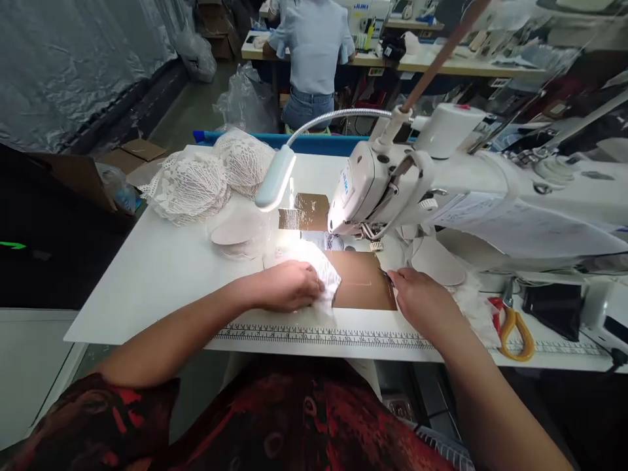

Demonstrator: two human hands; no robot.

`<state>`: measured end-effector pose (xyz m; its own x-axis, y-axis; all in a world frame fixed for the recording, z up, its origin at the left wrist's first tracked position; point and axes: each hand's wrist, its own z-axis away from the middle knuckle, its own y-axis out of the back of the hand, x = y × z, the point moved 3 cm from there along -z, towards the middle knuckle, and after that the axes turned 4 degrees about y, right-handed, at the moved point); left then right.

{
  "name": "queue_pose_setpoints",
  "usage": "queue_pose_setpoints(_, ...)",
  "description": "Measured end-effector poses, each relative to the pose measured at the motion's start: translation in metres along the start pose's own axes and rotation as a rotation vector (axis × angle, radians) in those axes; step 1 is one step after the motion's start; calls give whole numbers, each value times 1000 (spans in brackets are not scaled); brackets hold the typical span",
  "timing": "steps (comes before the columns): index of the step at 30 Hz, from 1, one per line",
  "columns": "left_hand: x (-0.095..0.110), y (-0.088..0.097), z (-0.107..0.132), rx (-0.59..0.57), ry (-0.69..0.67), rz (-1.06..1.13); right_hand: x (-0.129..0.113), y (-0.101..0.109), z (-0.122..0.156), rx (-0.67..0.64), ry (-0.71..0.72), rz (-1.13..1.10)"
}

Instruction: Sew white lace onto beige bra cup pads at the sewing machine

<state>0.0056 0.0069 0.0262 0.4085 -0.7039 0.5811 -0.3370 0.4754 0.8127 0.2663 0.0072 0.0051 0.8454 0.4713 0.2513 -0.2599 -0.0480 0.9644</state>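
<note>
My left hand [292,286] rests on the table with its fingers curled closed on a white fabric piece [328,273], which is brightly lit and partly hidden under the hand. My right hand [424,299] is closed round a small dark, thin-tipped tool [385,275]; most of it is hidden in the fingers, so its exact kind does not show. The tool's tip lies over the right edge of a brown plate [363,281]. Just beyond the plate stands the head of a white sewing machine [363,190].
Two white netted bundles [189,186] lie at the back left, near pale oval pads [235,230]. A lamp [276,178] hangs low over the table. Yellow-handled scissors [517,335] lie at right. A measuring tape [314,335] runs along the front edge. A person [314,52] sits beyond.
</note>
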Motion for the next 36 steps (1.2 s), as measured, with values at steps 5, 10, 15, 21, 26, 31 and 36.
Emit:
queue_pose_setpoints(5,23,-4,12,-24,19,132,6,-7,-2,175,-90,-65)
queue_pose_setpoints(10,-12,17,15,335,285,240,10,-1,11,532,8,-245)
queue_pose_setpoints(15,-48,14,6,317,592,436,2,22,23,684,43,-536)
queue_pose_setpoints(21,-44,2,-1,188,617,802,-26,24,2,324,-44,-874)
queue_pose_setpoints(26,-37,0,3,162,638,993,-46,25,-30,169,95,-1010)
queue_pose_setpoints(31,-37,-4,4,196,622,1007,-57,35,-47,105,155,-1189)
queue_pose_setpoints(36,-39,-7,4,215,565,983,-63,41,-52,74,114,-1308)
